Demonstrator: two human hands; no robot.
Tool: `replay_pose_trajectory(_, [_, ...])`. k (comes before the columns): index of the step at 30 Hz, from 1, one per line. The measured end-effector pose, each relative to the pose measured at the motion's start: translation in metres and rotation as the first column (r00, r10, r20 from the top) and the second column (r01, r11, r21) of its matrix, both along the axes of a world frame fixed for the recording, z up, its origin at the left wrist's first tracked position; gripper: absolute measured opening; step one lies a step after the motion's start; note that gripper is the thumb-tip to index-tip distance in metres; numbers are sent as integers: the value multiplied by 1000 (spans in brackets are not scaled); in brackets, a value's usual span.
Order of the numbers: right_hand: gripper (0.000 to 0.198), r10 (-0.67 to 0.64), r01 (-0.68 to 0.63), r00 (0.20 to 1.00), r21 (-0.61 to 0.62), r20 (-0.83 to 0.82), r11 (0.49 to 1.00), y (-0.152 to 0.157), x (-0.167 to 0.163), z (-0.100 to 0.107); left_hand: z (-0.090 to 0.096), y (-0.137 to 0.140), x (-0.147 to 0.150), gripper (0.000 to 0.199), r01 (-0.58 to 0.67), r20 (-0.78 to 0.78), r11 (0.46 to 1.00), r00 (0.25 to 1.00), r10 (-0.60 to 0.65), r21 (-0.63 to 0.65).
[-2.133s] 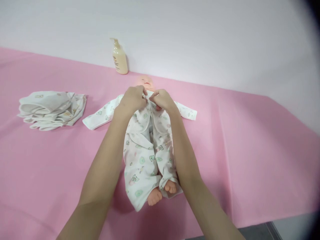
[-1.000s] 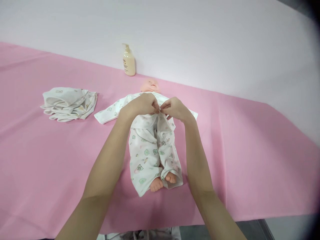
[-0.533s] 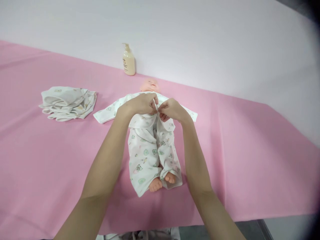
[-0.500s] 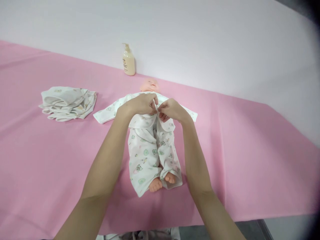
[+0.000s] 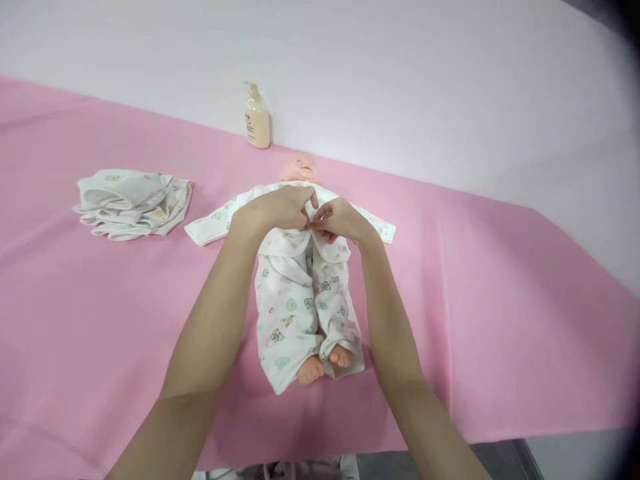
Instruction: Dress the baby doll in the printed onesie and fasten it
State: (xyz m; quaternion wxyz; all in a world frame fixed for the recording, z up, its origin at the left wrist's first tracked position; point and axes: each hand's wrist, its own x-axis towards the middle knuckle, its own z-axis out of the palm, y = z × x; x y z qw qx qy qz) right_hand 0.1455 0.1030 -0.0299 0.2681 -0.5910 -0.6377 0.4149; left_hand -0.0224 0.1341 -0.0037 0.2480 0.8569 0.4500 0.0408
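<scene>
Head view: left hand point(image 5: 285, 208) and right hand point(image 5: 341, 220) are pinching the jacket point(image 5: 281, 241) mid-front on the doll point(image 5: 301, 167), lying on the table point(image 5: 125, 320); uneven tugging could be making cloth slip.

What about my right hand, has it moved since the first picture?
Yes, your right hand has moved down the shirt, farther from the pump bottle.

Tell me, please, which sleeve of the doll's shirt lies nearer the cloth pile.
The sleeve to the left of the left hand: its cuff ends beside the cloth pile, whereas the other sleeve extends past the right hand.
</scene>
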Motion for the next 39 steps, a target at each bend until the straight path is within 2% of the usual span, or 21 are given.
replay_pose_trajectory(3, [17, 9, -9, 1000, 2, 1, 1000, 2, -1, -3, 0, 0, 3, 39, -50, 13, 999, 999, 50, -21])
replay_pose_trajectory(7, [20, 20, -20, 1000, 22, 10, 1000, 3, -4, -5, 1, -3, 6, 44, -94, 36, 994, 995, 96, -57])
replay_pose_trajectory(11, [19, 18, -19, 1000, 24, 24, 1000, 3, -5, -4, 2, -4, 6, 47, -99, 25, 994, 995, 100, -51])
replay_pose_trajectory(19, [22, -1, 1, 1000, 2, 16, 1000, 2, -5, -1, -1, 2, 5, 41, -79, 25, 996, 996, 80, -48])
replay_pose_trajectory(26, [11, 44, -44, 999, -1, -30, 999, 13, 9, -14, -6, 8, 0, 42, -51, 119, 993, 991, 64, -107])
replay_pose_trajectory(33, [13, 25, -35, 986, -60, -163, 998, 20, 19, -23, -11, 14, -5, 45, -43, 228, 980, 970, 89, -196])
replay_pose_trajectory(39, [9, -22, -29, 927, -132, -373, 991, 19, 24, -26, -10, 15, -7, 40, -40, 273, 971, 956, 105, -234])
